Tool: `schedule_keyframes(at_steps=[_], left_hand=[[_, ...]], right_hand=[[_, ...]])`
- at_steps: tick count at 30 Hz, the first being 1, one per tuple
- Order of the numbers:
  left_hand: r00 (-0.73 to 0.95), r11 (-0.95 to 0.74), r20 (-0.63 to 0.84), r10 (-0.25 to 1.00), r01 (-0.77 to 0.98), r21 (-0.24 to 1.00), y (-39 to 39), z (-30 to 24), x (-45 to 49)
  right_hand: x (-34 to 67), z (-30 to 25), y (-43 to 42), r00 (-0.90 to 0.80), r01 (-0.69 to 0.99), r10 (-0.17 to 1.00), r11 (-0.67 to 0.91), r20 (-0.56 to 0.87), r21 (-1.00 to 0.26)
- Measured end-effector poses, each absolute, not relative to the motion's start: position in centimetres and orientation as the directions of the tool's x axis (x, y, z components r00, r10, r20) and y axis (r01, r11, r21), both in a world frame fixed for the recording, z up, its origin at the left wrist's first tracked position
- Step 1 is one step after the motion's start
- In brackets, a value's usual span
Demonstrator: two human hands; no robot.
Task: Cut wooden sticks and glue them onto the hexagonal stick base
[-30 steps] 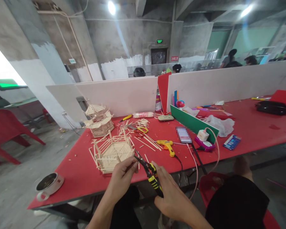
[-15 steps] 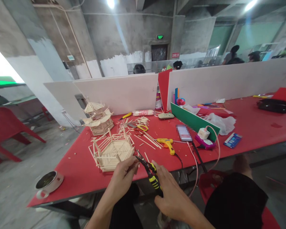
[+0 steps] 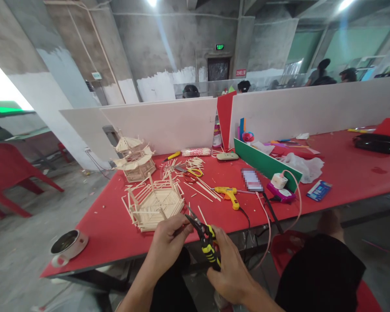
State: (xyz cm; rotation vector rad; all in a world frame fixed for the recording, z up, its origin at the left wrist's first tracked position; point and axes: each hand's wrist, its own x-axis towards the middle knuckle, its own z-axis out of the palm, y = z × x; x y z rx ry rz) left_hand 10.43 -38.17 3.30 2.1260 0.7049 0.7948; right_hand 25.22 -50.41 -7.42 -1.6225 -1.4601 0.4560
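My right hand [image 3: 230, 266] is wrapped around the black-and-yellow handles of a pair of pliers [image 3: 208, 242]. Their dark, narrow jaws look parted and point up and left, toward my left fingertips. My left hand [image 3: 170, 238] is closed in a pinch beside the jaw tips; whatever it holds is too small to make out. Just beyond it, a hexagonal frame of thin wooden sticks [image 3: 157, 206] rests on the red table, with short posts standing up from its rim. Loose wooden sticks [image 3: 199, 190] lie scattered to the right of the frame.
A stick-built pagoda [image 3: 136, 160] stands at the back left, and a cup [image 3: 69, 247] near the left corner. Yellow-handled scissors [image 3: 195, 172], a yellow glue gun [image 3: 227, 196] and a phone [image 3: 251, 180] lie mid-table. A green board [image 3: 266, 164] and a cabled charger [image 3: 278, 181] are farther right.
My right hand's fingers have drawn in closer around the pliers' handles. The left hand keeps its pinch near the jaw tips. The view has shifted slightly.
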Motion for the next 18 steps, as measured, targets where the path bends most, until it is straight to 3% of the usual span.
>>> schedule_keyframes(at_steps=[8,18], left_hand=[[0.706,-0.575,0.315,0.634,0.159,0.802,-37.7,3.3,10.1],[0.676,-0.557,0.279,0.682,0.233,0.797,-37.9,3.0,10.1]], right_hand=[[26.0,-6.0,-50.8,0.178,0.701,0.967,0.004,0.18,-0.713],[25.6,-6.1,-50.7,0.224,0.64,0.938,0.064,0.266,-0.766]])
